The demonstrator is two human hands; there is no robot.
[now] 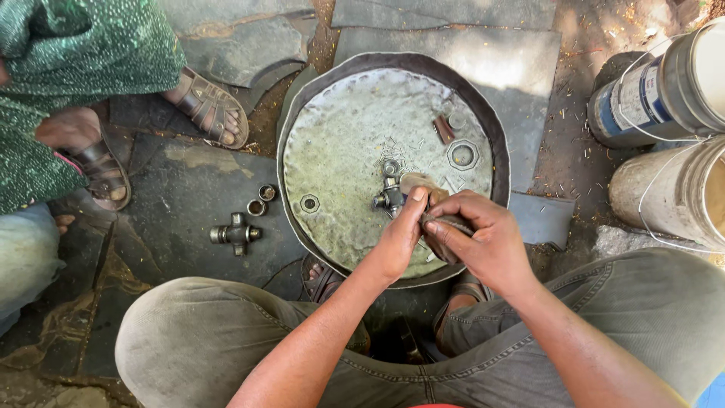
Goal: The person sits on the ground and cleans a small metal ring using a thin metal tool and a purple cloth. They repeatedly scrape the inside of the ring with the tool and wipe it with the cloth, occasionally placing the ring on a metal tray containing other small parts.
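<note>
right hand (483, 238) is closed around a dark, worn piece, cloth or leather by the look, that i cannot identify further. left hand (400, 242) meets it from the other side, thumb pressed up against the metal cross joint (390, 198), fingers curled shut on the same bundle. the joint sits over the near part of the drum lid (340, 151), just ahead of both hands, partly hidden by them; whether it rests on the lid or is lifted i cannot tell.

judgement on handling: solid steel, stiff, heavy for its size, probably greasy, so bare fingers may slip on the round arms. best hold looks to be across the central body, or on two opposite arms, not on the cap ends.

outward: hex nut (462, 155) and small washer (310, 202) lie on the lid. on the stone floor (174, 196) to the left, a second cross joint (236, 234) and two bearing cups (262, 200) nearby. another person's sandalled foot (215, 113) beyond. two buckets (664, 143) far right.
</note>
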